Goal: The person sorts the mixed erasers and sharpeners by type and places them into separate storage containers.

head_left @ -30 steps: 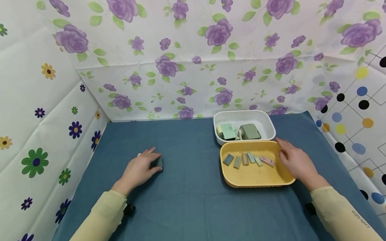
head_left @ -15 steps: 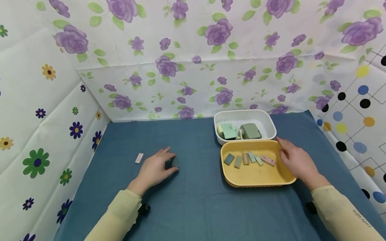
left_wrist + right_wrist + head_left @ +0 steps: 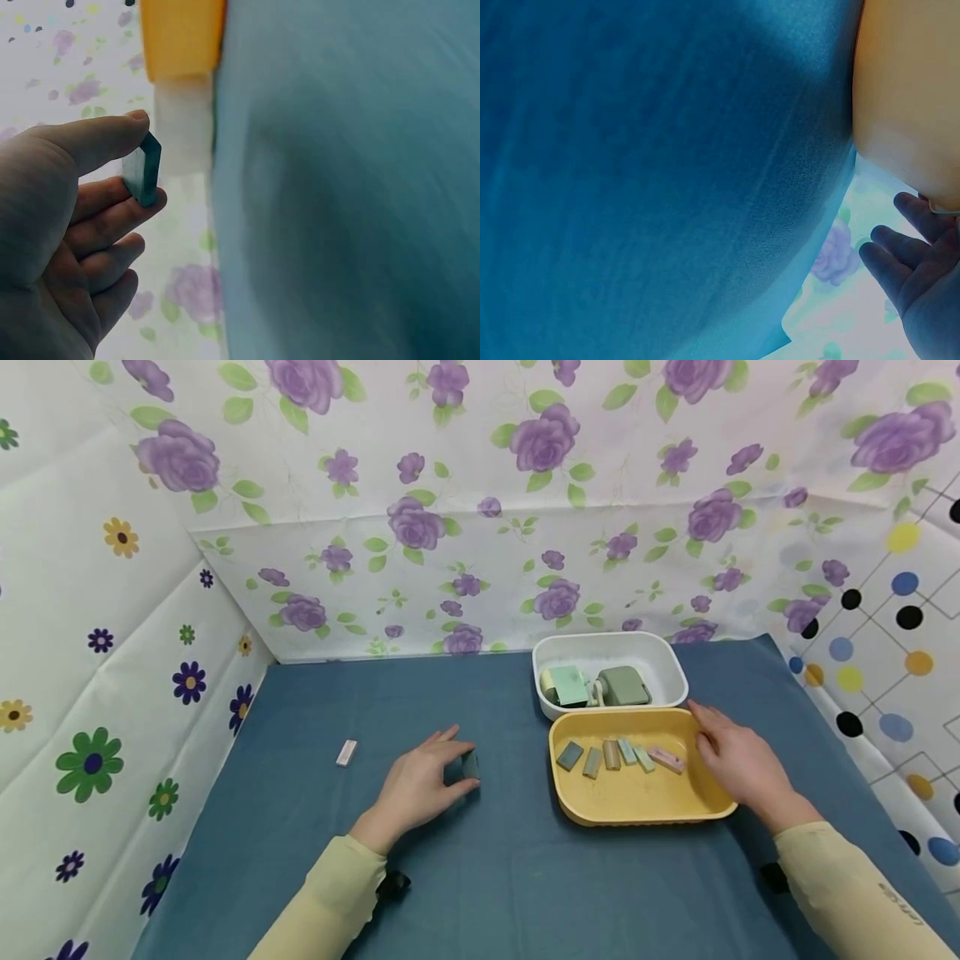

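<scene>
My left hand point(image 3: 422, 787) pinches a small dark teal block point(image 3: 470, 764) between thumb and fingertips above the blue cloth. In the left wrist view the block point(image 3: 142, 171) stands on edge between the thumb and a fingertip, with the other fingers loosely bent beneath. My right hand point(image 3: 738, 766) holds the right rim of a yellow tray point(image 3: 637, 802), its thumb on the inner side. From the right wrist, fingers point(image 3: 900, 262) show outside the tray wall; the thumb is hidden there. Several small blocks lie in the tray, among them a pink one point(image 3: 666, 760) and a dark grey-green one point(image 3: 569, 756).
Behind the yellow tray stands a white bin point(image 3: 660, 672) with a pale green item point(image 3: 567, 686) and a grey-green boxy item point(image 3: 623, 687) inside. A small pale pink block point(image 3: 346, 753) lies on the blue cloth point(image 3: 465, 877) at left. Patterned sheets point(image 3: 487, 568) rise around.
My left hand has carried the teal block rightward toward the tray, uncovering the pale pink block on the cloth. The right hand stays at the tray rim.
</scene>
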Motion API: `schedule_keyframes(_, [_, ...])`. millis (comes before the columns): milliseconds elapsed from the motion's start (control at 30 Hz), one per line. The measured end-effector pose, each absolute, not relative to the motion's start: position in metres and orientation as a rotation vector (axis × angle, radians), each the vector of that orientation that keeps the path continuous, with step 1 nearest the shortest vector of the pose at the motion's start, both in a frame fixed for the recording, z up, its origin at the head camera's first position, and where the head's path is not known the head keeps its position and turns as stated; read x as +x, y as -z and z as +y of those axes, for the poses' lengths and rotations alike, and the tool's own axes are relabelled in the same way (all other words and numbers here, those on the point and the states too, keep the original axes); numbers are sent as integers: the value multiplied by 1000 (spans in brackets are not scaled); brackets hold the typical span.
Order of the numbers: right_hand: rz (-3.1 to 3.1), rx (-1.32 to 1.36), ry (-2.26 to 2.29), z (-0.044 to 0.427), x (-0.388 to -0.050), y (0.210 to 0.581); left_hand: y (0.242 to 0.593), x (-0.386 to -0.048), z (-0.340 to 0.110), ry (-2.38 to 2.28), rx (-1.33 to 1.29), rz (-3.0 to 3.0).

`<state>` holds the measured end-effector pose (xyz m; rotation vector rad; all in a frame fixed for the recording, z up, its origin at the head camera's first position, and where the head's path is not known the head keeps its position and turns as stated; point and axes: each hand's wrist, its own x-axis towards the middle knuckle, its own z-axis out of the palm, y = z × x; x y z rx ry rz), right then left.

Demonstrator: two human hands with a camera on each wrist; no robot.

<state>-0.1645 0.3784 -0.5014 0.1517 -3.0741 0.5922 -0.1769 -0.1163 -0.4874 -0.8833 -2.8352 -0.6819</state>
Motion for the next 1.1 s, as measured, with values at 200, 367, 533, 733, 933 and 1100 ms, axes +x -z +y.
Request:
schedule_keyframes(200, [-3072,157,-588,379,-165,501,479,-171,-97,736,-931,-2806])
schedule_keyframes(367, [-3080,156,-595,378,-164,500,477,-167,-83,744,-977,-2801])
schedule_keyframes(533, [-3080,155,-598,378,-165,500,476,-164,-74,774,-1019,-2799])
schedule_keyframes(733, [-3084,151,-606,379,-165,500,471,-163,-61,785,-1049,-2790])
schedule_keyframes(933, [-3078,161,-621,380,-164,500,466,-161,-48,824,-1086,-2758])
schedule_keyframes(1100, [-3059,170,-624,380,-164,500,463,-160,-36,856,-1114,-2725])
